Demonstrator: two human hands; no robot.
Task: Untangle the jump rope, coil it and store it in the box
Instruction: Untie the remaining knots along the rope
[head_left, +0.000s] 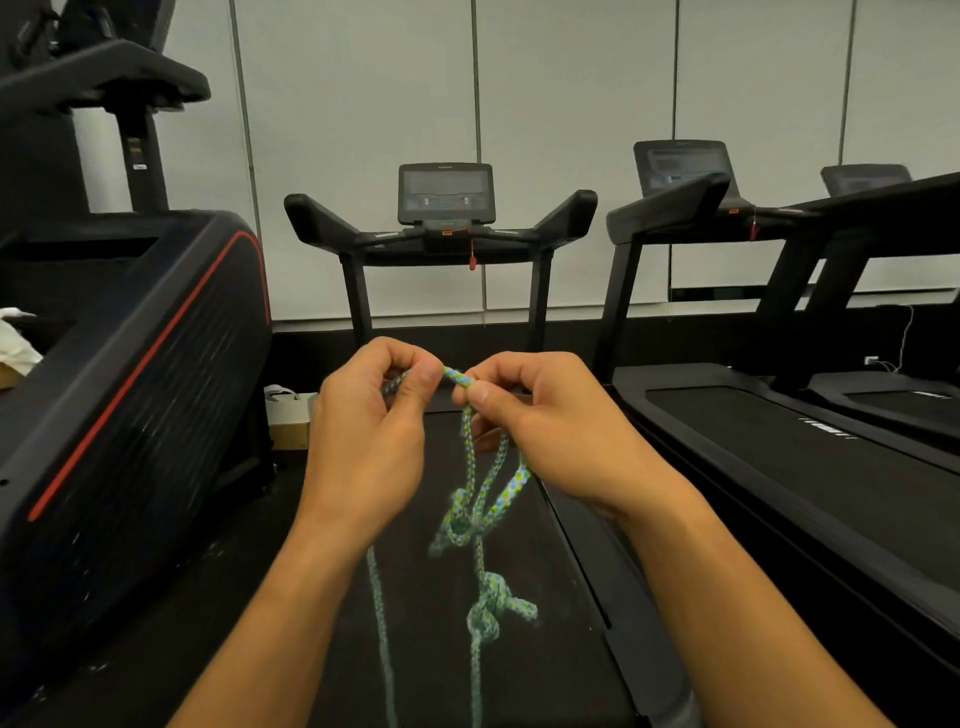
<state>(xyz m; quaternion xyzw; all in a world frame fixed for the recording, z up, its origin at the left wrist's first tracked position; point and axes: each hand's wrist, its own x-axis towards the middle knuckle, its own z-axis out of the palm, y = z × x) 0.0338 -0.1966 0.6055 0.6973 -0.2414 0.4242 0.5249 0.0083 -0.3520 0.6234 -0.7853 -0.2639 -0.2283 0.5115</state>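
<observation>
Both bare forearms reach forward, wrists raised. Left hand (371, 436) curled, thumb pressed against bent fingers in a pinch. Right hand (550, 426) likewise curled, thumb tip forward; its lower fingers seemingly hooked, partly hidden.

Pale panelled wall (571, 104), black treadmills (441, 234) in a row; dark floor (249, 545), dim even light

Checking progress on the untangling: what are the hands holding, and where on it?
Both the left hand and right hand pinch the green-blue braided jump rope at its top, above two hanging knots.
</observation>
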